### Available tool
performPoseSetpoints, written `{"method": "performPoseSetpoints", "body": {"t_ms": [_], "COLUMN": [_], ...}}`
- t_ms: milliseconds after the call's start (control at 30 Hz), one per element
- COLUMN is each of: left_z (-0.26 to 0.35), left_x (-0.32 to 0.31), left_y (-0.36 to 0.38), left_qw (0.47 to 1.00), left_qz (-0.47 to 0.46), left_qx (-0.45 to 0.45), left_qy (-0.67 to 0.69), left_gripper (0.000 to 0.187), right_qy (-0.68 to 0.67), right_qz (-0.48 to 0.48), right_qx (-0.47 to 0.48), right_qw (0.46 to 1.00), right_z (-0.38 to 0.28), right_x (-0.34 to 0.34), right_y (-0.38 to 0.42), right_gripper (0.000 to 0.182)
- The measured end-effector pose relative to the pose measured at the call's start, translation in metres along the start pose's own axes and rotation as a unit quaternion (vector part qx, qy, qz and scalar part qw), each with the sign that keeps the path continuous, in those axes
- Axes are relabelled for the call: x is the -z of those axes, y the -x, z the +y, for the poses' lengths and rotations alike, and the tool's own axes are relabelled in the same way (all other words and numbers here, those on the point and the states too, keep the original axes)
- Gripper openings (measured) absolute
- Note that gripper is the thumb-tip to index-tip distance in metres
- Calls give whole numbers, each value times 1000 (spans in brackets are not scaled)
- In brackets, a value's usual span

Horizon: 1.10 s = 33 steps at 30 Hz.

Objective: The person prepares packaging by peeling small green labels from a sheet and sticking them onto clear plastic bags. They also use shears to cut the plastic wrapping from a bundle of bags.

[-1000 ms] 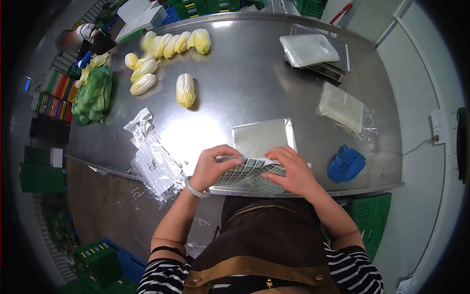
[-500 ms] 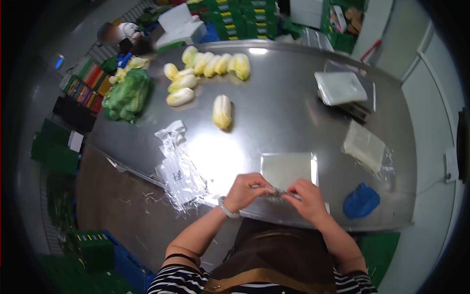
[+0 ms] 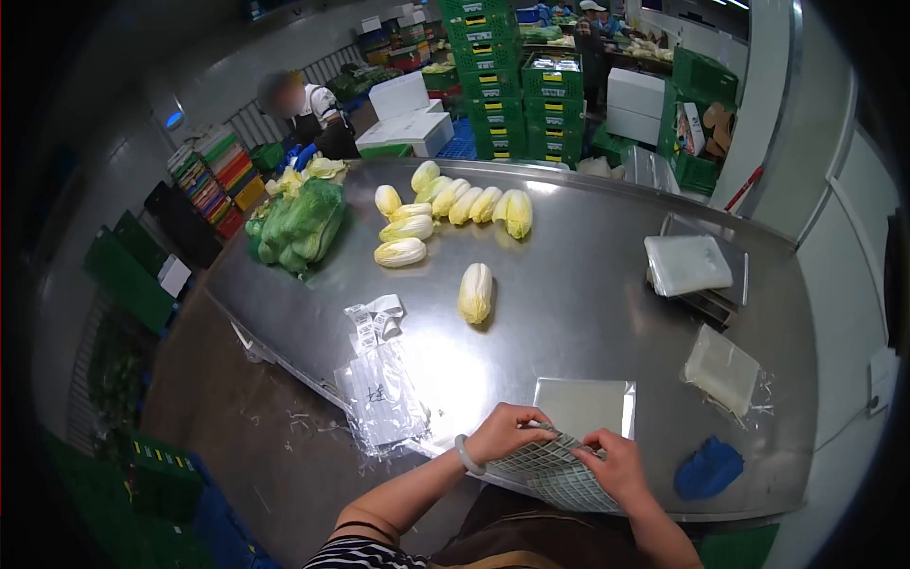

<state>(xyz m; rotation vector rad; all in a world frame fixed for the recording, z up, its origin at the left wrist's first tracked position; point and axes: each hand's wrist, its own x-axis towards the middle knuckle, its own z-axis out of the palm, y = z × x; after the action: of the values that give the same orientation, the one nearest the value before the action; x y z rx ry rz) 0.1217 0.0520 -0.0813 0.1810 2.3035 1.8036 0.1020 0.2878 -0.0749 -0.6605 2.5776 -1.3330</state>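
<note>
My left hand (image 3: 510,434) and my right hand (image 3: 613,468) pinch the top edge of a thin plastic bag with a pale grid pattern (image 3: 565,479). The bag hangs between them at the table's near edge. Just beyond it lies a flat stack of clear plastic sheets or bags (image 3: 586,406). A single napa cabbage (image 3: 476,293) rests mid-table, pale end away from me. More napa cabbages (image 3: 462,202) form an angled row farther back. Left of my hands are a clear plastic packet (image 3: 381,394) and a curled strip of white labels (image 3: 376,318).
A green net sack (image 3: 301,226) lies at the table's far left. On the right are a white plastic-wrapped pack (image 3: 687,266) on a dark device, another clear packet (image 3: 722,370) and a crumpled blue glove-like item (image 3: 709,468). A co-worker (image 3: 308,114) stands beyond the table, near stacked green crates (image 3: 495,85).
The bag, bunched between my fingers before, now hangs spread out with its grid showing. My hands are slightly farther apart. The camera view has tilted up, showing more of the room behind.
</note>
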Motion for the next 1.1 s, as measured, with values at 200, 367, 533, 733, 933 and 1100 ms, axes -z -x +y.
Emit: {"method": "performPoseSetpoints", "body": {"t_ms": [200,367,533,733,933,1100], "left_z": [-4,-12,-12,-14,-11,-5], "left_x": [0,3,6,19,21,20], "left_y": [8,4,-3,-5,-7,-7], "left_qw": [998,997,994,981,987,986], "left_qz": [61,76,69,-44,-26,-39], "left_qx": [19,27,75,138,126,139], "left_qy": [-1,-7,35,127,96,87], "left_gripper": [13,16,20,26,19,17], "right_qy": [-7,-29,-55,-178,-36,110], "right_qz": [-10,-33,-32,-65,26,-18], "right_qx": [26,-21,-34,-89,69,151], "right_qw": [1000,999,997,978,997,982], "right_z": [-3,4,5,27,5,0], "right_x": [-12,-19,-18,-19,-16,-25], "right_y": [0,-3,-8,-13,-29,-49], "right_gripper": [23,24,23,28,44,30]}}
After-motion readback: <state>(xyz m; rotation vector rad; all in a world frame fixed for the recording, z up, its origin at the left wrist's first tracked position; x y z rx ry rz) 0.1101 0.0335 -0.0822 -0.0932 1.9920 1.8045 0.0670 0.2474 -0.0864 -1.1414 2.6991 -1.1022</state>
